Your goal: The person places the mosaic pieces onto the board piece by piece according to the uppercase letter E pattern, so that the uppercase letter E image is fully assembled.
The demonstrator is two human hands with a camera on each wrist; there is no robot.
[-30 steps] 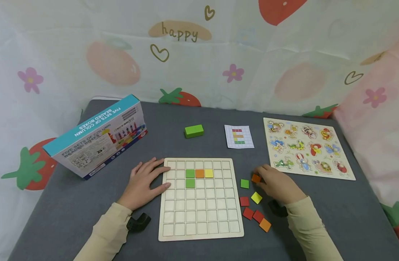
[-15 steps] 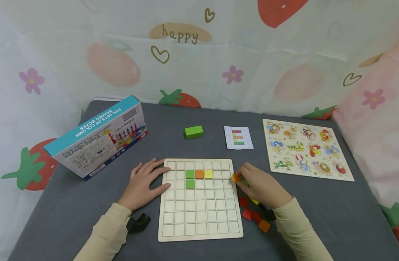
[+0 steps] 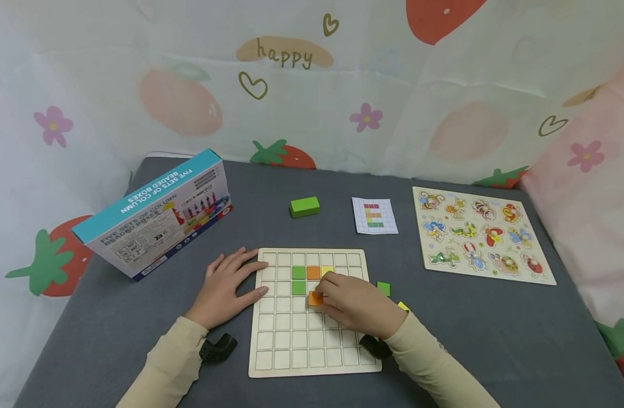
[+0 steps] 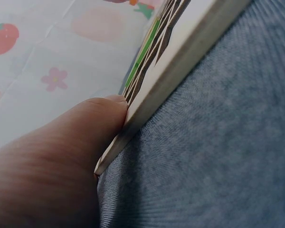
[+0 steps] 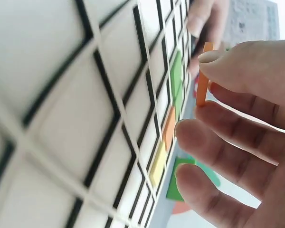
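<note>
My right hand (image 3: 360, 305) is over the middle of the pale grid board (image 3: 281, 341), pinching a square orange tile (image 3: 314, 298) between thumb and fingertip. In the right wrist view that orange tile (image 5: 203, 85) stands on edge, close over the board. Two green tiles (image 3: 298, 273), another orange tile (image 3: 313, 273) and a yellow tile (image 3: 327, 270) lie in the grid's cells. My left hand (image 3: 225, 290) rests along the board's left side with fingers extended. The left wrist view shows its thumb (image 4: 107, 111) touching the board's edge.
A loose green tile (image 3: 383, 289) and part of a yellow tile (image 3: 403, 306) show right of the board; my right arm hides others. Farther back are a green block (image 3: 304, 207), a coloured pattern card (image 3: 375, 216), an insect-picture puzzle board (image 3: 465, 272) and a large box (image 3: 164, 226).
My right hand has picked up the orange tile from beside the board and carried it left over the grid. The left hand has stayed in place.
</note>
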